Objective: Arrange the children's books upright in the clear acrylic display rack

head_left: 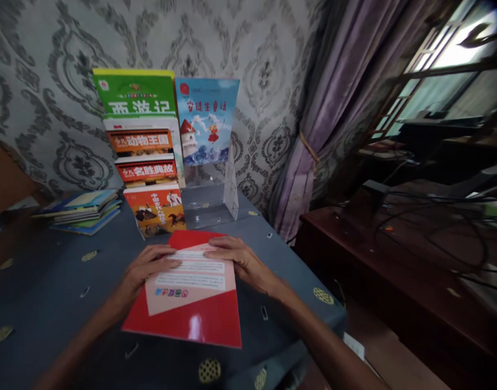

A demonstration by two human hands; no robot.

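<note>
A red book [191, 320] lies on the cloth-covered table in front of me. Its pale printed panel faces up, with the lettering upside down to me. My left hand [153, 262] rests on the book's left part, fingers stretched inward over the panel. Across the upper right part lies my right hand [236, 255], its fingers also stretched out flat on the cover. Just beyond the book stands a clear display rack [205, 214]. An orange book [156, 212] is in its lowest left slot, and a blue book [207, 122] is at the upper right.
Several books rise in the rack's left column, topped by a green book [136, 92]. A stack of thin books [85, 211] lies left of the rack. The patterned tablecloth [40, 325] covers the table. A purple curtain [313, 124] and a dark wooden cabinet [354, 254] are to the right.
</note>
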